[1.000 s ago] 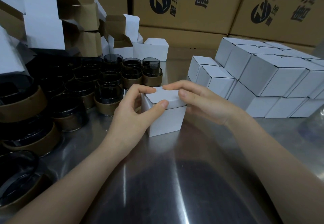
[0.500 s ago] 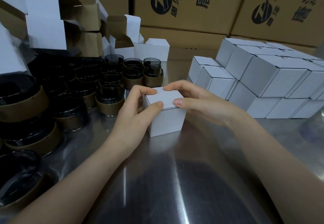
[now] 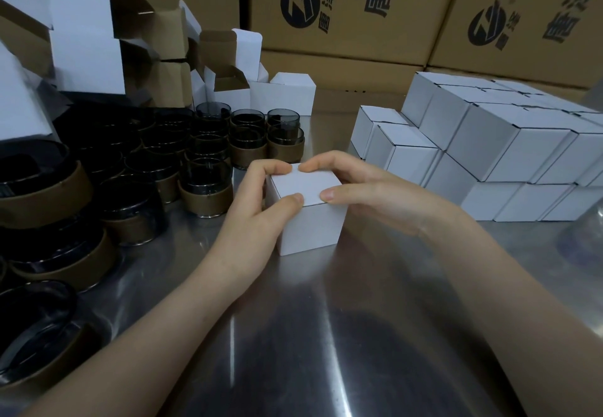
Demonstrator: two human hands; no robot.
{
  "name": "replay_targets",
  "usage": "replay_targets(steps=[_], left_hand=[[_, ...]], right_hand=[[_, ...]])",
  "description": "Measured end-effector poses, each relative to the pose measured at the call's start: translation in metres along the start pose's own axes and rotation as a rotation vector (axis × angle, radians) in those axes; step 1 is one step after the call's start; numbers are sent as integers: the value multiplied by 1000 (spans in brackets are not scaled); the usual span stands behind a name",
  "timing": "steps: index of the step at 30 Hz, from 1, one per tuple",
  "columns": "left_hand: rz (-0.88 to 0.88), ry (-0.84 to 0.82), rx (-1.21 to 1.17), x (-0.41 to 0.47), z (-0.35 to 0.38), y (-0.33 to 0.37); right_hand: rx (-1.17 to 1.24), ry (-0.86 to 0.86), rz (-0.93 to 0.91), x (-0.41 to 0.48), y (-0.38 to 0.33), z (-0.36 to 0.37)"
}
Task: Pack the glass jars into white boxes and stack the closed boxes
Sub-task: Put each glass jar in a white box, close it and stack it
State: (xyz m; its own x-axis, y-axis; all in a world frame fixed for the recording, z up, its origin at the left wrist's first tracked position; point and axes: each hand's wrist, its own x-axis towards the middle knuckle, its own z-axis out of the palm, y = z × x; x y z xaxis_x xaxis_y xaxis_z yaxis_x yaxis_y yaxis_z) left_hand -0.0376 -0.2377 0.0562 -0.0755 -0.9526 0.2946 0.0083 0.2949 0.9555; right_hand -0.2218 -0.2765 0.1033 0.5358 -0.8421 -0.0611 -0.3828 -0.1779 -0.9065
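Observation:
A small white box (image 3: 310,221) stands on the steel table (image 3: 293,335) in the middle, its lid flat on top. My left hand (image 3: 257,211) grips its left side, thumb on the near top edge and fingers curled over the far edge. My right hand (image 3: 365,188) grips the right side the same way, thumb and forefinger on the lid. Several dark glass jars (image 3: 205,185) with brown bands crowd the left of the table. A stack of closed white boxes (image 3: 489,149) sits at the right.
Open, unfilled white boxes (image 3: 88,57) pile up at the back left behind the jars. Large brown cartons (image 3: 342,8) with black print line the back. A clear rounded object (image 3: 587,234) shows at the right edge.
Both hands have pressed the lid down; my fingertips have moved together at the far edge and both thumbs now sit on the near top edge. The box stays in place.

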Motion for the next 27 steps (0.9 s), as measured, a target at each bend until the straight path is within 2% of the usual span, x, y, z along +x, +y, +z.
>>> replay_targets(steps=[4, 11, 16, 21, 27], left_hand=[[-6, -5, 0, -1, -2, -3], [37, -24, 25, -5, -1, -5], [103, -63, 226, -11, 4, -1], [235, -53, 474, -16, 9, 3], [254, -163, 548, -24, 12, 8]], right_hand=[[-188, 131, -66, -5, -4, 5], [-669, 170, -246, -11, -21, 17], [-785, 137, -218, -18, -28, 1], [-969, 181, -128, -34, -21, -32], [-1134, 232, 46, -43, -12, -72]])
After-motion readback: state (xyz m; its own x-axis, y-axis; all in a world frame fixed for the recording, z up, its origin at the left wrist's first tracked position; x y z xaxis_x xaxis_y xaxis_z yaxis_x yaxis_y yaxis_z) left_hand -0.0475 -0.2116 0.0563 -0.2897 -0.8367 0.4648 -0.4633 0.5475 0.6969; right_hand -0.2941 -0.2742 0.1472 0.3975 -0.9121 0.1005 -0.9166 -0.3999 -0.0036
